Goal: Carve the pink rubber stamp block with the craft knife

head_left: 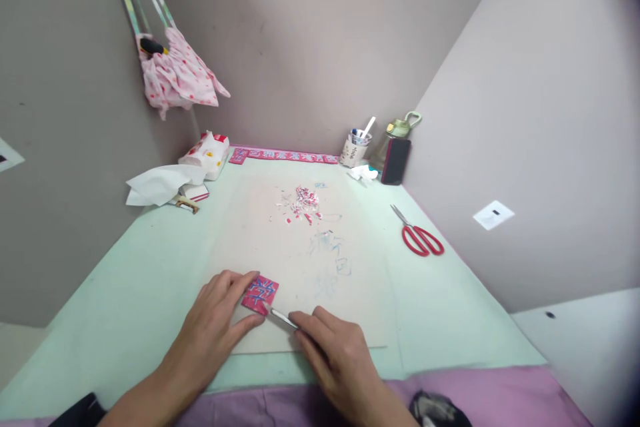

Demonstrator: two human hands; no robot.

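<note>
A small pink paper square [262, 294] with blue strokes drawn on it lies on the pale board [280, 247]. My left hand [220, 310] holds it down by its left side, index finger at the upper edge and thumb at the lower. In my right hand [333, 350] is a slim silver craft knife [283, 318], held like a pen. Its tip touches or sits just over the square's lower right part; the exact contact is too small to make out. Farther up the board, a heap of red and white paper scraps [306, 200] is scattered.
Red-handled scissors [421, 239] lie at the right. A row of pink paper squares [290, 156] lines the back edge. Behind stand a pen cup [353, 152], a phone [395, 161] and a green bottle [399, 127]. Tissues [163, 185] and a tissue pack [207, 153] occupy the left.
</note>
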